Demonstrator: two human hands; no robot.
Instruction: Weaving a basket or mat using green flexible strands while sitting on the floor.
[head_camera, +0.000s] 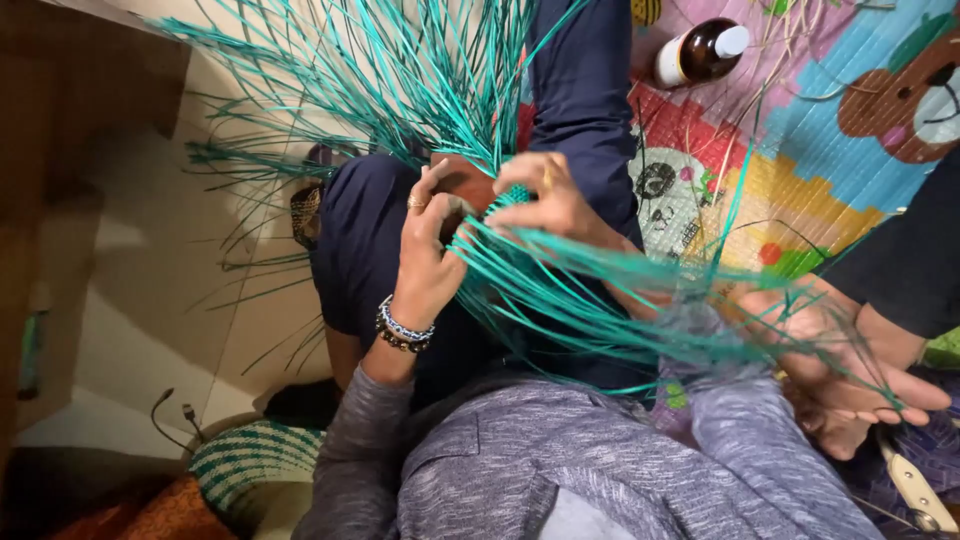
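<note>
Floor: pale tan floor (150, 300) on the left, with a colourful cartoon-print play mat (800, 130) spread on the right.
Seated person: sits on the floor in dark navy trousers (580, 100) and a grey heathered top (560, 460), knees drawn up under the work.
Woven piece: a small start of weaving in teal strips (440, 90) sits over the raised knee, between the two hands; loose strips fan up and to the left, and another bundle sweeps down to the right across the lap.
Left hand: the left hand (430, 250) is closed around the near edge of the woven start, thumb and fingers pinching the strips; it wears a ring and a beaded bracelet (403, 330) at the wrist.
Right hand: the right hand (545, 200) curls over the top of the same spot, fingers bent and pressing strips down, touching the left hand's fingertips; a ring shows on one finger.
Foot: a bare foot (850, 370) lies at lower right, under the trailing ends of the teal bundle.
Bottle: a brown bottle (700, 52) with a white cap lies on its side on the mat, well apart from the hands.
Basket: a teal-and-cream woven basket (255, 460) sits at lower left, just beside the elbow.
Cable: a dark cable (175, 415) lies on the floor near the basket.
Wood: a brown wooden surface (60, 120) fills the far left edge.
</note>
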